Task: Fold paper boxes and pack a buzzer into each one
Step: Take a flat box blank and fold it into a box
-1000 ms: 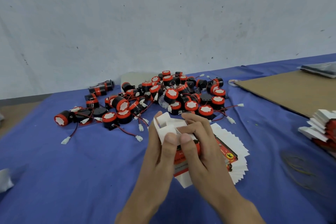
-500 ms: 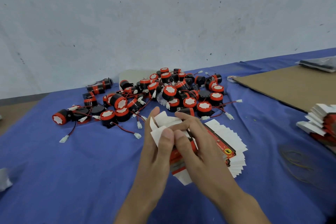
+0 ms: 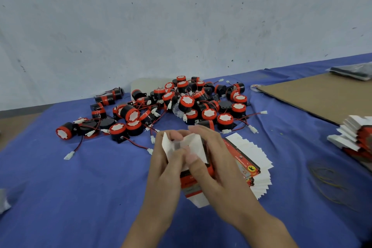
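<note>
Left hand [image 3: 165,169] and right hand [image 3: 221,169] together grasp one partly folded red-and-white paper box [image 3: 196,144], with the fingers curled behind it and both thumbs pressed on its white end flaps. The box is held just above the blue cloth-covered table [image 3: 80,187], in the middle foreground. Its long axis runs from the person toward the wall. The white flapped end points away and upward, and the red printed body points back toward the wrists. Print on the red body is blurred and cannot be read. Directly beneath and to the right of the hands lies one fanned stack of flat box blanks [image 3: 249,147], its white flaps spread like a saw edge. The uppermost blank shows a red panel with a round yellow emblem [image 3: 251,168] bearing a black figure, and the line of lettering beside it is too small to read. A second fanned stack of blanks [image 3: 350,137] sits at the right edge, well apart from the first. Beyond the hands lies a heap of black cylindrical buzzers [image 3: 186,102] with red caps and white face stickers, trailing red and black leads with white connectors. They number several dozen, and overlap prevents an exact count. One brown cardboard sheet [image 3: 322,96] lies far right, with one clear plastic bag [image 3: 354,70] on its far corner. Loose yellowish rubber bands [image 3: 330,177] lie near the right stack.
</note>
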Demonstrator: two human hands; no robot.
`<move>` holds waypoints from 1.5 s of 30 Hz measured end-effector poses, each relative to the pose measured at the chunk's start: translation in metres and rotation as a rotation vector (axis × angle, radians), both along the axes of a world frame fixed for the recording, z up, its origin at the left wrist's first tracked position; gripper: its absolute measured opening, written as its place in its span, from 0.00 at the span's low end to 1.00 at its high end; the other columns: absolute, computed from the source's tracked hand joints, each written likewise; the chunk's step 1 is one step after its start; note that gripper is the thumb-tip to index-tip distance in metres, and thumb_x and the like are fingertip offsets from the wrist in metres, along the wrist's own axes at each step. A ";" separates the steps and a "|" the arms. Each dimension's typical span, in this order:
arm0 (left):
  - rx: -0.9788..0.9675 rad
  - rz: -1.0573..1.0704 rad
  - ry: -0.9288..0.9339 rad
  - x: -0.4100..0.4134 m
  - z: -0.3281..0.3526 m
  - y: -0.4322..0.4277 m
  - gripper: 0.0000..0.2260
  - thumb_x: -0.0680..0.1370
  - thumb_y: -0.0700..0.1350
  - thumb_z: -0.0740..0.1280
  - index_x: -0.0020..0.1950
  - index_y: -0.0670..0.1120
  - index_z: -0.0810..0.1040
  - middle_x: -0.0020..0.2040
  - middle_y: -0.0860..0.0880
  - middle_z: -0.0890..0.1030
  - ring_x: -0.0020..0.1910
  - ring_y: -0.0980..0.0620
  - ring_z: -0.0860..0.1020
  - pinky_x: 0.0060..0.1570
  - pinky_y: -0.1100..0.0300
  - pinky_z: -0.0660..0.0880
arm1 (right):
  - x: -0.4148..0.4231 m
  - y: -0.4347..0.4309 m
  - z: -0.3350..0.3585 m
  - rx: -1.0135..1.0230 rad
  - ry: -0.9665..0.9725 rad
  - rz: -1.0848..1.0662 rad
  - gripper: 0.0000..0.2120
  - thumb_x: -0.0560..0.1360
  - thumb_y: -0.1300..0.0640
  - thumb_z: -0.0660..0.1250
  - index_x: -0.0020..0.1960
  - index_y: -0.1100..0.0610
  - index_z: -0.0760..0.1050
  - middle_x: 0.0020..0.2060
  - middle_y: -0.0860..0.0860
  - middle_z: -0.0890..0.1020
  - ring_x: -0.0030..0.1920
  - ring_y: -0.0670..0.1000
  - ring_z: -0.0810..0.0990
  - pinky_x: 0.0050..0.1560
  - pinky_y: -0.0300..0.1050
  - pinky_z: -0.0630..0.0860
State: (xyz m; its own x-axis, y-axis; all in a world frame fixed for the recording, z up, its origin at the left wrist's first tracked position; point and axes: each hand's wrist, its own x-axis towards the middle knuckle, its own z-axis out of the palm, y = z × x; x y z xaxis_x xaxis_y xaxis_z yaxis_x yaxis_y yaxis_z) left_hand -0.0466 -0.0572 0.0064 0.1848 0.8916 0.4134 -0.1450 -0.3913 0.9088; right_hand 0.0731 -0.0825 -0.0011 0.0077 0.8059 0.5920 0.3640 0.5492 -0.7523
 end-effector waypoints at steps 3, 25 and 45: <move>0.015 0.004 0.040 -0.001 -0.002 -0.001 0.12 0.77 0.46 0.60 0.52 0.62 0.78 0.49 0.57 0.83 0.48 0.57 0.83 0.39 0.66 0.79 | 0.000 0.000 -0.003 -0.008 -0.056 -0.027 0.17 0.80 0.38 0.57 0.67 0.38 0.71 0.64 0.39 0.71 0.67 0.43 0.72 0.59 0.28 0.69; -0.408 -0.343 -0.153 -0.003 -0.003 0.008 0.18 0.76 0.40 0.72 0.65 0.48 0.77 0.58 0.44 0.84 0.50 0.47 0.84 0.45 0.53 0.81 | 0.014 0.001 -0.004 0.201 -0.322 -0.231 0.30 0.80 0.33 0.52 0.77 0.47 0.57 0.72 0.42 0.68 0.73 0.45 0.66 0.71 0.42 0.64; -0.414 -0.374 -0.341 -0.028 -0.008 0.021 0.25 0.74 0.51 0.75 0.70 0.50 0.76 0.64 0.43 0.81 0.62 0.43 0.80 0.51 0.53 0.81 | 0.024 0.009 -0.012 0.018 -0.397 -0.135 0.27 0.82 0.34 0.47 0.79 0.37 0.49 0.76 0.33 0.56 0.74 0.39 0.61 0.69 0.38 0.65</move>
State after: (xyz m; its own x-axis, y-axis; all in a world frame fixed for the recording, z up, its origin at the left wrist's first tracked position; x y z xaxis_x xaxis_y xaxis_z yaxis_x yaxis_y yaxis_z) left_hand -0.0743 -0.0363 -0.0020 0.4323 0.8908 0.1396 -0.5105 0.1141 0.8523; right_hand 0.0971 -0.0732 -0.0127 -0.1195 0.8029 0.5840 0.6936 0.4884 -0.5295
